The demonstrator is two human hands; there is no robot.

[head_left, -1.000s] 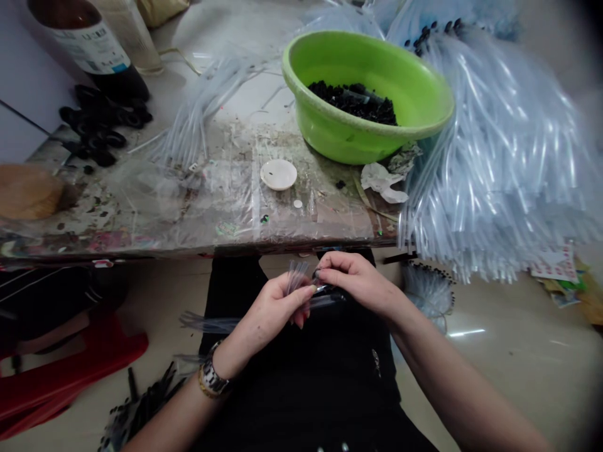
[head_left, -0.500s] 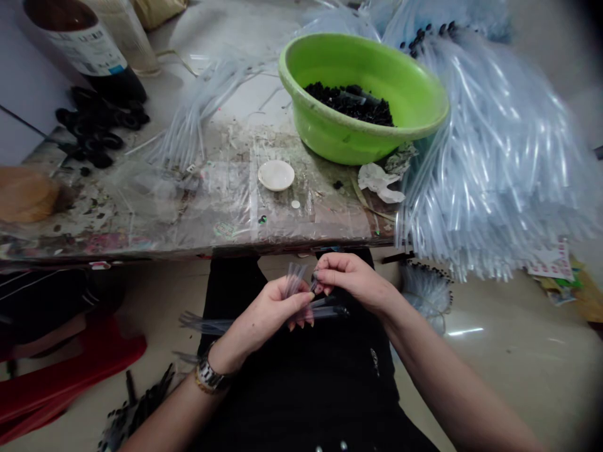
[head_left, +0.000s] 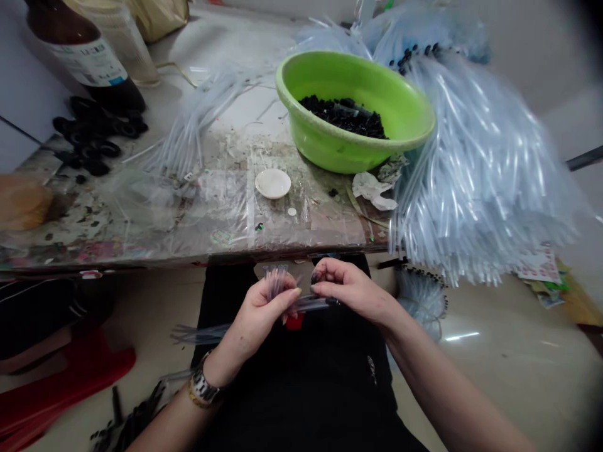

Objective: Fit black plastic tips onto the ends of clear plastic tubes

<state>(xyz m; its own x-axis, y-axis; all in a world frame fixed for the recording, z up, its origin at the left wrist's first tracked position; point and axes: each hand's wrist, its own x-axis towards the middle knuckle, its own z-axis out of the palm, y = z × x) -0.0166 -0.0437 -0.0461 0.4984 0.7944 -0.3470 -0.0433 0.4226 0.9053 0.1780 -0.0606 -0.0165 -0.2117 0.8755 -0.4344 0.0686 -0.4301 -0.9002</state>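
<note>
My left hand (head_left: 264,307), a metal watch on its wrist, is closed around a bundle of thin clear plastic tubes (head_left: 276,280) whose ends stick up above the fingers. Just right of it, my right hand (head_left: 348,285) has its fingers curled in towards the thumb. Something small and dark shows at those darkened fingertips, too small to name. Beneath both hands, more clear tubes (head_left: 200,334) lie across my lap, with black ends at the right. A small red patch (head_left: 294,322) shows under my left fingers.
On the worktable (head_left: 221,207) stand a green basin (head_left: 325,147) of small black pieces, a white dish (head_left: 273,184) and a brown bottle (head_left: 80,47). Large tube bundles (head_left: 471,169) hang over the right edge. A red stool (head_left: 70,383) is at lower left.
My right hand has moved slightly away from my left, leaving a gap where the fingertips were meeting. My left hand has shifted a little left with the tubes. The view has tilted slightly.
</note>
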